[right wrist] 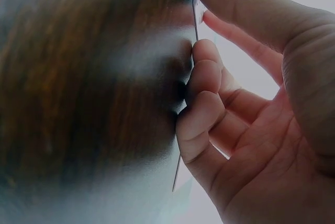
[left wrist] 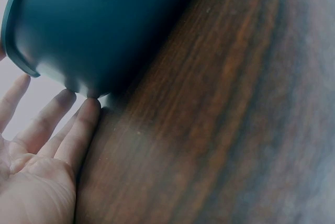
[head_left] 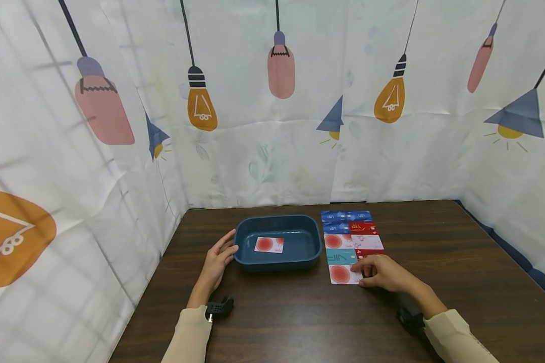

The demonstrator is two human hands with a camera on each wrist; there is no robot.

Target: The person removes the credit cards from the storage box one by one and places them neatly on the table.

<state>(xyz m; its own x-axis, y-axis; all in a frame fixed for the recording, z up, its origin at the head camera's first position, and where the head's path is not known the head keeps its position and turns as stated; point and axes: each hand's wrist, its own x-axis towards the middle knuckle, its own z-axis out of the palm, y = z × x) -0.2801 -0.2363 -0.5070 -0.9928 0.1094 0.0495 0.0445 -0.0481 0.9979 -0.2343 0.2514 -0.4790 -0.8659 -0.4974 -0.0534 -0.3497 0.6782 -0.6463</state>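
A dark blue plastic tray (head_left: 277,266) stands on the table, with a white card with a red circle (head_left: 269,245) lying inside it. At the tray's left end, my left hand (head_left: 216,264) touches the outer wall with extended fingertips; the left wrist view shows the fingers (left wrist: 47,116) against the tray's side. My right hand (head_left: 388,272) is at the near end of the card rows, thumb and index finger at the right end of a white card with a red circle (head_left: 339,275). The other fingers (right wrist: 204,114) are curled against the tabletop.
Beyond that card, more cards lie in two columns: a teal card (head_left: 340,257), red cards (head_left: 363,228), blue cards (head_left: 336,228) and a pale floral card (head_left: 367,242). The hand partly covers a red one. A printed curtain (head_left: 272,166) borders the brown table (head_left: 290,322).
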